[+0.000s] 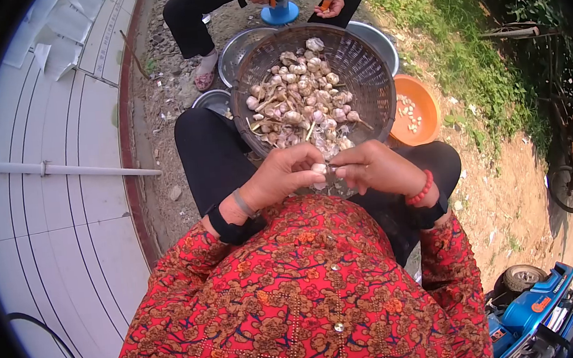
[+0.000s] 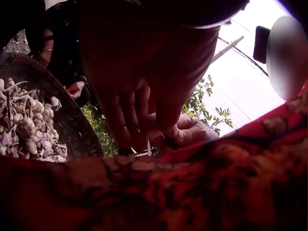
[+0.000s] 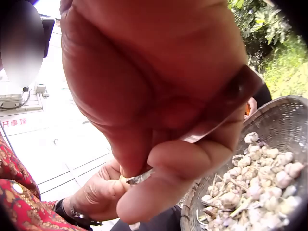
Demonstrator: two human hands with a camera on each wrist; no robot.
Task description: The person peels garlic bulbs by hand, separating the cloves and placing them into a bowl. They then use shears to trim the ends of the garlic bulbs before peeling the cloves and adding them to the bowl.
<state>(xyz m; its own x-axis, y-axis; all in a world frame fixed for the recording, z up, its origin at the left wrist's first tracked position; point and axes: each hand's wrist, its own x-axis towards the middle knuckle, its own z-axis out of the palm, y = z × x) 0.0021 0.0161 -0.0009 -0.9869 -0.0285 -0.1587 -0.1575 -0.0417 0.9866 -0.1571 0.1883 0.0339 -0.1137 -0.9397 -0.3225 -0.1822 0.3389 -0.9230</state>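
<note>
Sunlit bare ground (image 1: 519, 186) and a strip of grass (image 1: 414, 4) lie to the right, with pale tiled panels (image 1: 50, 200) along the left. Just above the lap, the left hand (image 1: 279, 176) pinches a whitish garlic piece (image 1: 318, 169) between thumb and fingers; whether it is a clove or a small bulb I cannot tell. Close against it, the right hand (image 1: 384, 169) has its fingers curled round a small knife (image 3: 236, 91), dark handle across the palm, blade pointing to the garlic. A red bead bracelet (image 1: 422, 189) circles the right wrist.

Right beyond the hands stands a woven basket (image 1: 377, 82) heaped with garlic bulbs (image 1: 305, 85), some with dry stalks. Beside its right edge, an orange bowl (image 1: 424, 92) contains pale cloves (image 1: 409, 115). Metal basins (image 1: 231, 57) show partly behind the basket, and a smaller metal bowl (image 1: 210, 102) sits at its left.

Opposite, a second person (image 1: 188, 24) sits holding something orange (image 1: 327, 3), near a round blue object (image 1: 279, 14). Farther off, at lower right, is a blue vehicle (image 1: 536, 307).
</note>
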